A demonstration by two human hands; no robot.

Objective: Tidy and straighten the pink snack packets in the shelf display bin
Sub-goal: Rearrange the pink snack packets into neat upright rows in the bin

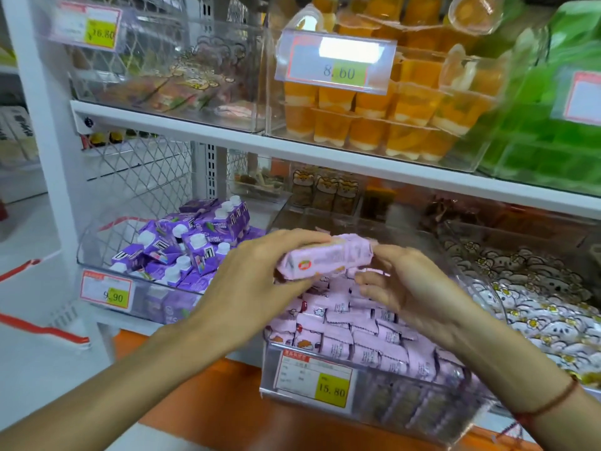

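Pink packet (325, 260) is gripped by the left hand (257, 275) at nine o'clock, while the right hand (403, 288), fingers loosely curled, touches its three o'clock end above the bin (357, 415).

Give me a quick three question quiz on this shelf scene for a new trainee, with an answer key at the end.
1. True or false: the left hand grips the lifted pink packet.
2. Which price shows on the tag of the clear bin holding the pink packets? A) 9.90 B) 15.80 C) 8.60
3. Fill in: the cartons in the bin to the left are ____ in colour.

Key
1. True; the right hand is at the packet's other end.
2. B
3. purple
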